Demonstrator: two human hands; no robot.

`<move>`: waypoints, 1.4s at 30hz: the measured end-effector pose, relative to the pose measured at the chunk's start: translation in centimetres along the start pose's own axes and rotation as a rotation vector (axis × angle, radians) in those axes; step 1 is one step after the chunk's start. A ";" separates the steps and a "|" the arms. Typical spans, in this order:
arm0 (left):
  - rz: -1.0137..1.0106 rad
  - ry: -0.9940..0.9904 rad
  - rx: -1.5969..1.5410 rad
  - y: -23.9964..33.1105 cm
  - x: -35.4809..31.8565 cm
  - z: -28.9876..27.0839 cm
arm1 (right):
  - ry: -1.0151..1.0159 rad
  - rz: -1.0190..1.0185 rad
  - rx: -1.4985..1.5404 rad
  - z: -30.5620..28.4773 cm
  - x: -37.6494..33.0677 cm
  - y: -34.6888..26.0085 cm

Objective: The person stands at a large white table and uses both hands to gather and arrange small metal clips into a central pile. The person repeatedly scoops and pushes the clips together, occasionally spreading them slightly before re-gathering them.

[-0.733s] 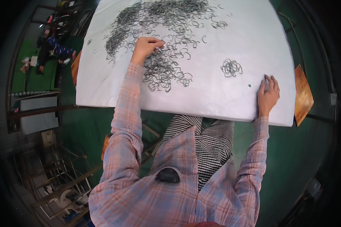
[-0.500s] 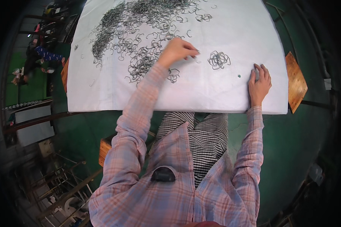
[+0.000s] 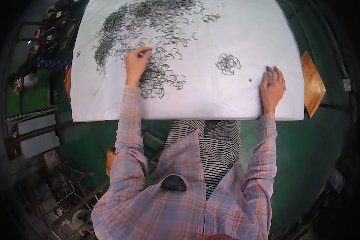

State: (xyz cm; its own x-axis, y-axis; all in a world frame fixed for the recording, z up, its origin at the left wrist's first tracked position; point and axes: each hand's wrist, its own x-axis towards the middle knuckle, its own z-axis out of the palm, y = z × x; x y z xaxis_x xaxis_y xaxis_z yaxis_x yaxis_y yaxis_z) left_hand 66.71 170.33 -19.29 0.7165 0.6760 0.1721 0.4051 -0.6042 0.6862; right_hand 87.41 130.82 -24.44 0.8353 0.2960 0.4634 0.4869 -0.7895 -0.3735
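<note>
Bent wires [image 3: 154, 82] are spread across a white table [image 3: 200, 102], where both hands of a person in a plaid shirt [image 3: 164, 214] are seen at work. The left hand [image 3: 136, 68] is held over the near part of the spread, its thumb and fingertips drawn close together; whether they meet, or whether a wire is pinched between them, cannot be told. A loose pile of the wires is seen on the body side of those fingers and to their right, beside the wrist. Beyond the same fingertips, the wires are massed into a dark, dense heap [image 3: 160, 12], strewn more thinly at its right edge.

The right hand [image 3: 273, 90] is laid on the table, its fingers lightly curled and a little apart, the thumb set off from them. Between the two sets of fingers, nearer the right, a small round tangle [image 3: 228, 64] of wires is placed by itself. A tiny green scrap [image 3: 250, 80] is found just left of the right thumb, not touched by it. Past the right fingers, off the table's edge, a wooden board [image 3: 314, 86] is seen. Far to the left of the left fingers, another person in blue patterned trousers [image 3: 50, 63] is glimpsed, partly blurred.
</note>
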 end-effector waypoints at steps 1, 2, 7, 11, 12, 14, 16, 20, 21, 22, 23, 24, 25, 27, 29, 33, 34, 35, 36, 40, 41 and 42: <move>-0.036 0.082 0.038 -1.7 -0.8 -1.0 | -0.004 -0.006 0.005 -0.3 0.0 -0.3; -0.074 0.173 0.082 -3.4 -1.6 -2.1 | -0.008 -0.007 0.017 -0.2 0.0 -0.2; 0.084 0.250 0.080 -5.6 -3.5 -0.9 | -0.021 -0.032 -0.012 -0.1 0.0 0.2; 0.177 0.272 0.121 -3.8 -2.7 0.0 | -0.051 -0.037 -0.063 0.2 0.2 0.6; 0.179 0.234 0.165 -3.8 -2.4 0.1 | -0.048 -0.047 -0.066 0.3 0.3 0.7; 0.180 0.148 0.257 -3.7 -2.1 0.1 | -0.049 -0.060 -0.069 0.4 0.3 1.0; 0.151 0.193 0.202 -4.7 -1.9 -0.1 | -0.048 -0.072 -0.060 0.4 0.3 1.1; 0.054 0.271 -0.228 -8.5 -2.3 -0.7 | -0.054 -0.070 -0.047 0.3 0.2 0.9; 0.030 0.297 -0.403 -8.9 -2.5 -1.1 | -0.061 -0.070 -0.044 0.3 0.1 0.8; 0.010 0.327 -0.579 -9.1 -2.5 -1.3 | -0.062 -0.070 -0.040 0.2 0.2 0.7; -0.032 0.357 -0.678 -9.3 -2.7 -1.4 | -0.064 -0.071 -0.035 0.2 0.3 0.5; -0.077 0.362 -0.729 -9.5 -2.8 -1.5 | -0.074 -0.073 -0.025 0.2 0.2 0.6; -0.118 0.368 -0.788 -9.1 -2.6 -1.6 | -0.076 -0.078 -0.018 0.1 0.3 0.8; -0.165 0.415 -0.750 -9.3 -2.9 -1.8 | -0.085 -0.074 -0.024 0.1 -0.2 1.2; -0.154 0.492 -0.576 -10.3 -2.8 -2.3 | -0.070 -0.055 -0.058 0.1 -0.5 1.4; -0.107 0.545 -0.068 -9.8 -2.7 -3.1 | -0.142 -0.473 0.233 -0.1 -2.3 -15.1; -0.094 0.556 0.076 -9.5 -2.4 -3.1 | -0.244 -0.557 0.329 0.8 -2.3 -18.5; -0.060 0.519 0.161 -10.3 -2.4 -2.5 | -0.317 -0.599 0.403 2.3 -2.1 -21.2; -0.052 0.510 0.140 -10.0 -2.2 -2.1 | -0.345 -0.604 0.467 4.3 -1.6 -23.1; -0.054 0.500 0.045 -9.3 -2.0 -1.8 | -0.260 -0.485 0.437 11.7 2.1 -26.8; -0.071 0.501 0.007 -9.4 -2.0 -1.6 | -0.250 -0.479 0.365 12.8 2.9 -27.3; -0.057 0.495 0.052 -9.4 -1.8 -1.3 | -0.240 -0.471 0.291 13.6 3.1 -27.4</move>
State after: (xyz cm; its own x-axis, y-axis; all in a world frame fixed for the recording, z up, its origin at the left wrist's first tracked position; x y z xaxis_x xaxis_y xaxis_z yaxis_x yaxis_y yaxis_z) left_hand 60.82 175.34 -25.17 0.3421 0.8200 0.4588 0.4729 -0.5722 0.6700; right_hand 80.16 160.72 -23.70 0.5303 0.7178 0.4511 0.8402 -0.3741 -0.3926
